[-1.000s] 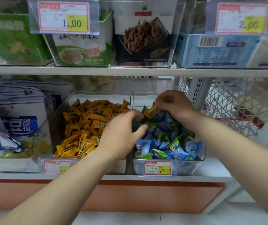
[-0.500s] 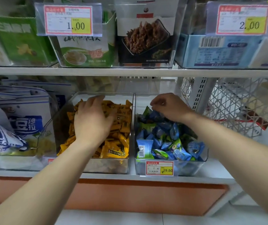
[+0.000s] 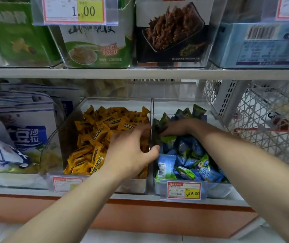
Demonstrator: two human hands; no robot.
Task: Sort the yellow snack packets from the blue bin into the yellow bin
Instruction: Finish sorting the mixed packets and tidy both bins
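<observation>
Fingers (image 3: 165, 132) of our right hand (image 3: 178, 128) curl into the blue packets (image 3: 189, 155), holding we cannot tell what; our left hand (image 3: 131, 153) spreads empty over the yellow packets (image 3: 103, 135) in the yellow bin (image 3: 131, 187). No yellow one shows in the blue bin (image 3: 217, 189), so we may grab blue blindly.

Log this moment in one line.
phase: sorting | left hand: open, over yellow bin | right hand: in blue bin, grasp unclear

Yellow snack packets (image 3: 101, 137) fill the clear-walled yellow bin (image 3: 133, 187), which stands against the blue bin (image 3: 217, 189) of blue packets (image 3: 189, 155).
</observation>
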